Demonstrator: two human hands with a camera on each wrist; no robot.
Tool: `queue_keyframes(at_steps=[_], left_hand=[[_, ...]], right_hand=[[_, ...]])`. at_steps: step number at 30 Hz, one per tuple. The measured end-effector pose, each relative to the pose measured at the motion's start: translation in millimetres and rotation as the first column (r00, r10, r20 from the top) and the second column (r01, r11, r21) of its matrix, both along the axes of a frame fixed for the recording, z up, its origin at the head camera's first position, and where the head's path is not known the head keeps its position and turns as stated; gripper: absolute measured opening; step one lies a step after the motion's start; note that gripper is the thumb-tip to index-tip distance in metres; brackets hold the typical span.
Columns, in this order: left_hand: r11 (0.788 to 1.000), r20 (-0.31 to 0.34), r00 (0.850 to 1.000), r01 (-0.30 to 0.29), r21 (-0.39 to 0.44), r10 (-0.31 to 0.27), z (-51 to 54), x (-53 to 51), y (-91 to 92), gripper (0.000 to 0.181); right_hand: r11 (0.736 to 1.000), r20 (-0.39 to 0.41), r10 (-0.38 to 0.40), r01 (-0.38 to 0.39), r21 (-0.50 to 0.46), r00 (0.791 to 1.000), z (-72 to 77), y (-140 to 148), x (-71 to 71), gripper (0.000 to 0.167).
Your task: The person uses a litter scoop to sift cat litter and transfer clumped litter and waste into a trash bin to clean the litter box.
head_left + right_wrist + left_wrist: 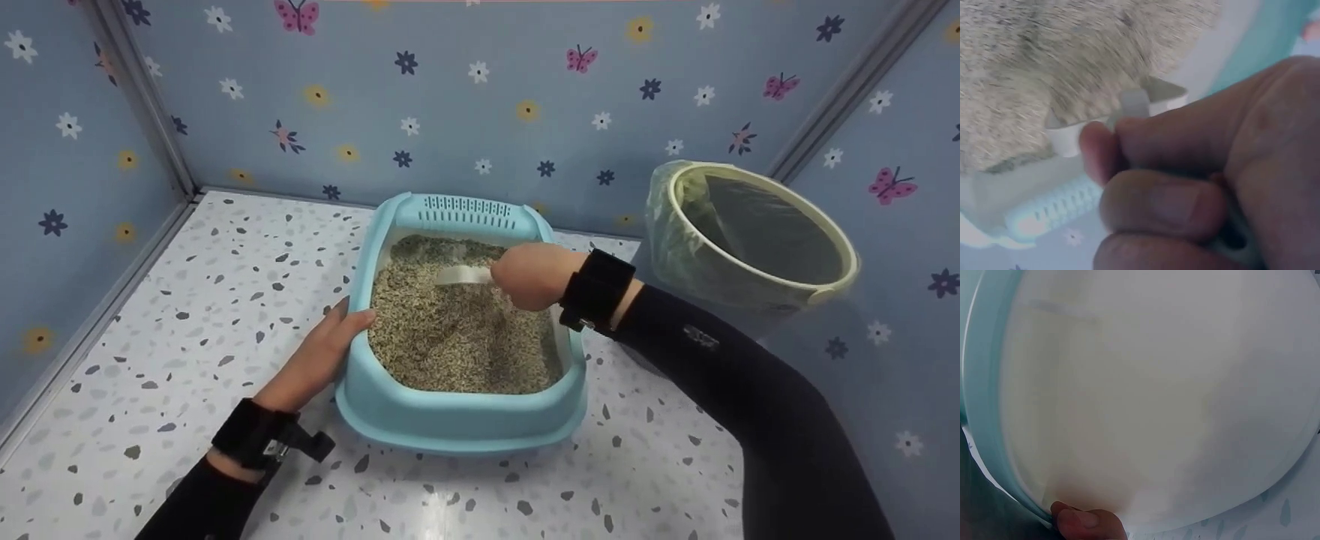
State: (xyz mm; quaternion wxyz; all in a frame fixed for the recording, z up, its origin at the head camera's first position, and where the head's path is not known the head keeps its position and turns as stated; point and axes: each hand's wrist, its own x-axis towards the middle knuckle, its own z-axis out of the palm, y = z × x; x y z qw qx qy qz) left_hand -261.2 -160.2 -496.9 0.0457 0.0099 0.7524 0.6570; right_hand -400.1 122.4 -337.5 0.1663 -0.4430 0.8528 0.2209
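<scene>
A light-blue litter box (pixel 461 420) stands on the speckled surface, filled with grainy cat litter (pixel 420 337). My left hand (pixel 319 356) grips the box's left side, thumb over the rim; in the left wrist view its fingertips (pixel 1086 523) show at the bottom of the pale box wall (pixel 1129 394). Over the far half of the litter, my right hand (pixel 536 275) holds a white litter scoop (pixel 461 275). The right wrist view has its fingers curled round the handle, and the scoop's pale rim (pixel 1064 138) against the litter. How much litter it carries is unclear.
Right of the box stands a bin with a cream rim (pixel 765 271) and a translucent liner (pixel 664 225). Flowered blue panels (pixel 450 90) close off the back and both sides. White speckled flooring (pixel 247 270) lies around the box.
</scene>
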Motion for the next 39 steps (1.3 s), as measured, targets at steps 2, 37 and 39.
queue_keyframes(at_steps=[2, 37, 39], left_hand=[[1.000, 0.000, 1.000, -0.004, 0.000, 0.004, 0.8, -0.5, -0.2, 0.086], [1.000, 0.007, 1.000, 0.009, -0.002, -0.008, 0.0, -2.4, 0.7, 0.085], [1.000, 0.005, 1.000, 0.006, 0.004, -0.006, 0.0, -2.0, 0.4, 0.085]], right_hand=[[0.999, -0.035, -0.019, 0.018, -0.038, 0.999, 4.4, 0.7, -0.2, 0.021], [0.937, 0.029, -0.201, 0.184, 0.298, 0.979, -24.8, -19.6, -40.5, 0.046], [0.938, 0.047, -0.142, 0.120, 0.324, 0.989, -19.5, -18.6, -36.0, 0.046]])
